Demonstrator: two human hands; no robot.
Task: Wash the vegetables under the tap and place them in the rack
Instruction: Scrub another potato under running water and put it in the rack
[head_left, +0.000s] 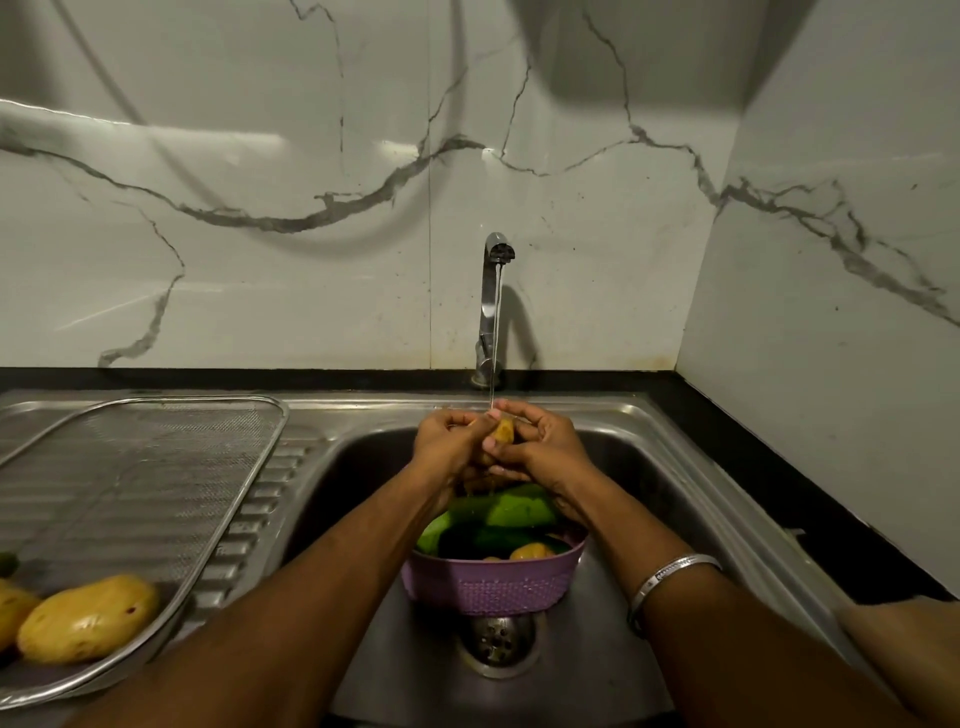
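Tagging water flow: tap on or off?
On. A thin stream falls from the tap onto the potato held by both hands.

A white marble wall (260, 234) with grey veins stands at the far side, and a second marble panel (831, 312) meets it at the right corner. A black desk (727, 415) edge runs along the foot of both walls. The steel drainboard (260, 499) has ridges (they run left to right) left of the basin. A round drain (497, 644) sits in the basin floor, near. A silver bangle (670, 577) circles the right wrist.
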